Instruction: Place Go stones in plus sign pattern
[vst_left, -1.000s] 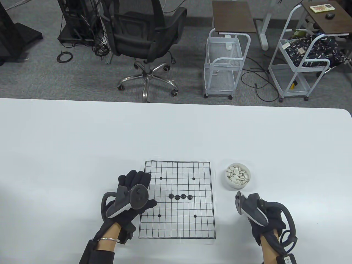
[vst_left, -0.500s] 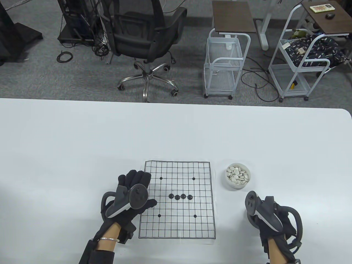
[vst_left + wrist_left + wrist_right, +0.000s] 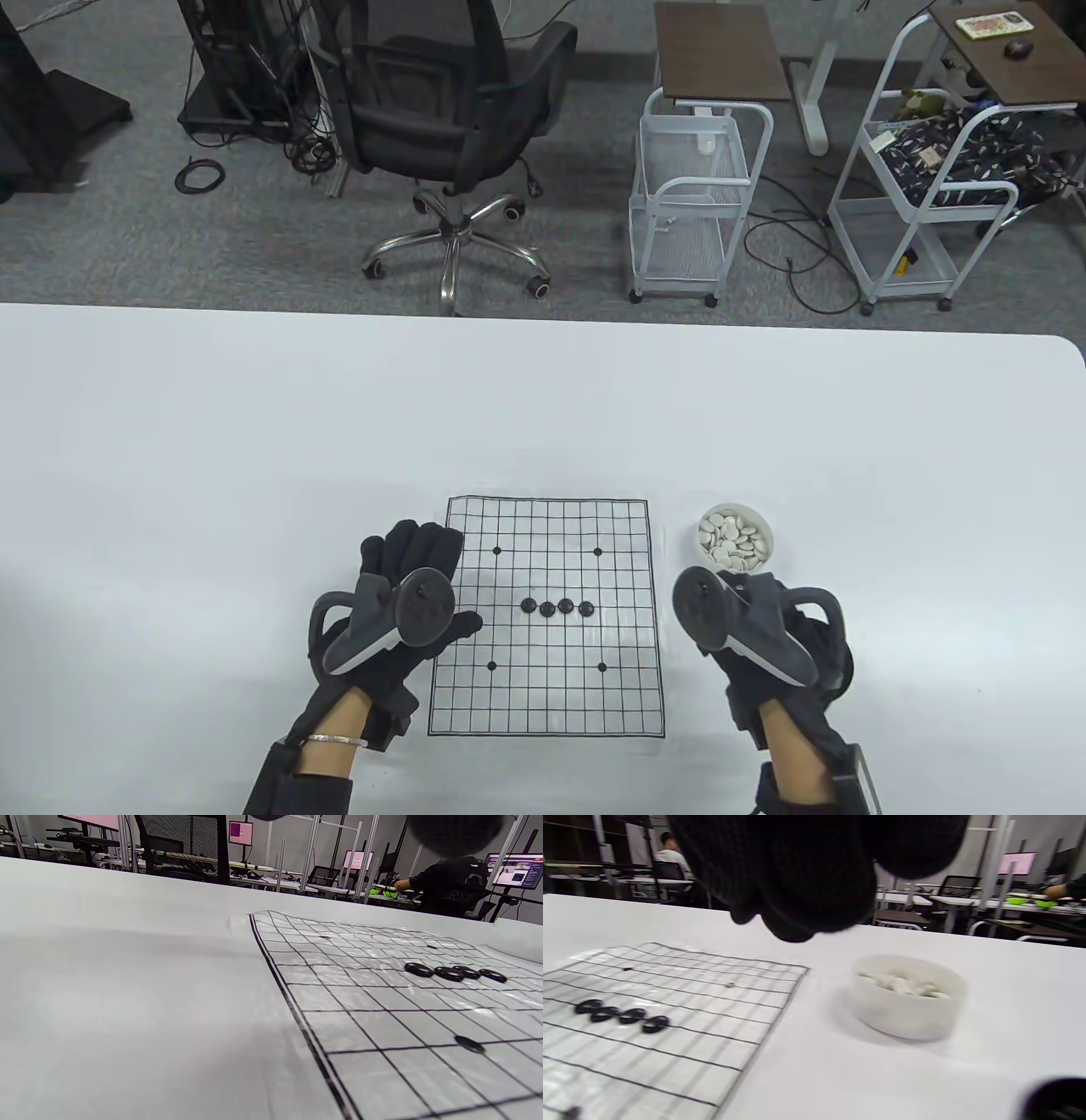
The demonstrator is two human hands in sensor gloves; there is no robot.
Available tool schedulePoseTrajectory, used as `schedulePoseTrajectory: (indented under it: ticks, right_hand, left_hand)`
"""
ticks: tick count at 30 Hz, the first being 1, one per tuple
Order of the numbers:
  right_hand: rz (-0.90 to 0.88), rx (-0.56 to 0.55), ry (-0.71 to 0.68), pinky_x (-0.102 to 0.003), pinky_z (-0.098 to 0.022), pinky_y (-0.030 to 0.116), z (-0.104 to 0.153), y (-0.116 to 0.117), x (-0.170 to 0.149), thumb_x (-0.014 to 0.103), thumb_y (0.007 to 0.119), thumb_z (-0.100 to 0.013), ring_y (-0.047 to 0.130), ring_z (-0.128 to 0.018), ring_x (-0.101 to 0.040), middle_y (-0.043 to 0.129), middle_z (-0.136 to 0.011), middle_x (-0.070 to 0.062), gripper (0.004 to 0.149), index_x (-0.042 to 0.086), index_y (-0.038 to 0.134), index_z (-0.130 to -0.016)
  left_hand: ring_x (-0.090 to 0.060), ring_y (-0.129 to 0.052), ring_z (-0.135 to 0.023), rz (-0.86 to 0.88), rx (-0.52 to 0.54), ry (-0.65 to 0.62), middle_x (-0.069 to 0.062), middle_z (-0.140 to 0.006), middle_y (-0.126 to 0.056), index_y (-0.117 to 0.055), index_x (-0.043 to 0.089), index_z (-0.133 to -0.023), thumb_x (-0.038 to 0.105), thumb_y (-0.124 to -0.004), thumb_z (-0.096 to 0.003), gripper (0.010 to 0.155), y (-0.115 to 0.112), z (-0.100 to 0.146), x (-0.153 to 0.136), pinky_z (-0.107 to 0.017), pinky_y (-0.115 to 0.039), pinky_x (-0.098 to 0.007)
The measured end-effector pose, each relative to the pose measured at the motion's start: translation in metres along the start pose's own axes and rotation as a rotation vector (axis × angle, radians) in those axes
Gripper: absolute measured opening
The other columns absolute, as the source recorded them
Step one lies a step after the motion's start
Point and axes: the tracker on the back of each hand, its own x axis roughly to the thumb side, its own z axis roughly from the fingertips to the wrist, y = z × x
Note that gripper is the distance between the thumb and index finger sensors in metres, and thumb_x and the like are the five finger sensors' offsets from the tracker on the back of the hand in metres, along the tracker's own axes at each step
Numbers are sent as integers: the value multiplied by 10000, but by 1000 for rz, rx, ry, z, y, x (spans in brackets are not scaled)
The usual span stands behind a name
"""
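A grid Go board (image 3: 628, 705) lies flat on the white table. Several black stones (image 3: 556, 607) sit in a short row across its middle; they also show in the left wrist view (image 3: 456, 972) and the right wrist view (image 3: 621, 1015). A white bowl (image 3: 711, 570) of white stones stands right of the board, and shows in the right wrist view (image 3: 908, 1018). My left hand (image 3: 420, 556) rests flat with spread fingers on the board's left edge. My right hand (image 3: 747, 637) hovers between board and bowl, just below the bowl. Its fingers (image 3: 797, 878) are blurred and partly hidden.
The table's far edge runs across the middle of the table view. Beyond it stand a black office chair (image 3: 450, 110) and white wire carts (image 3: 691, 195) on the floor. Bare white tabletop (image 3: 254, 441) spreads left of and behind the board.
My right hand has moved left and forward, from the table's right side to the gap between board and bowl. My left hand and the stones have not moved.
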Motion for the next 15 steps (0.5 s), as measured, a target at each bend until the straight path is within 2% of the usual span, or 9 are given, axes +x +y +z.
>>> schedulePoseTrajectory:
  ticks: [4,9,15]
  right_hand:
    - [-36,35,-133,-396,-464,795,-27,5,43,303,848,-427,994,-422,-88,992,-687,-14,363,230,878,-780]
    - [-20,103,-255,-416,-502,778,-56,23,97,300,850,-421,992,-478,-110,992,-696,-5,361,239,880,-775]
    - [34,162,-347,-437,-546,756,-73,39,133,287,856,-412,984,-528,-140,989,-707,1,358,245,884,-767]
  left_hand:
    - [-423,-275,-1171,-3,11,10,-95,-1262,-272,-194,255,-1135,664,-603,-435,908,2,2,-3,-825,-223,-635]
    - [-423,-269,-1172,-2,17,32,-91,-1263,-269,-191,257,-1136,664,-603,-435,909,4,3,-8,-827,-216,-634]
    - [-418,-265,-1175,-31,33,66,-86,-1264,-265,-190,261,-1135,662,-604,-435,907,6,7,-15,-829,-212,-633]
